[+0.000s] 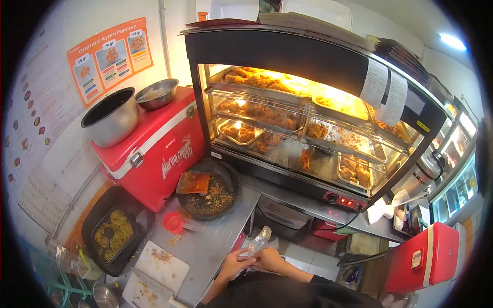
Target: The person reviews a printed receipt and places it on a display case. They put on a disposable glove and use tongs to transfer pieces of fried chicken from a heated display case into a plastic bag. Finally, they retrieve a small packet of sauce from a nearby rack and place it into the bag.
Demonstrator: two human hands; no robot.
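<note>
My left hand (237,263) and my right hand (270,260) meet in front of my body, fingertips close together. Between them is a small clear plastic bag (260,240), pinched at its lower part by both hands, with its upper end standing up beyond my fingers. What the bag holds is hard to tell. To the left of my hands, on the steel counter (215,236), lies a white cutting board (163,265) with crumbs. A knife (154,285) rests across the boards. A red plastic scoop (173,222) lies farther up the counter.
A glass-fronted warming cabinet (265,161) of fried chicken stands ahead. Beside it, a dark stone mortar (227,210) holds crushed seasoning. A red cooler box (154,169) carries a metal pot (111,119) and a bowl (158,94). Another red cooler (412,261) stands at right.
</note>
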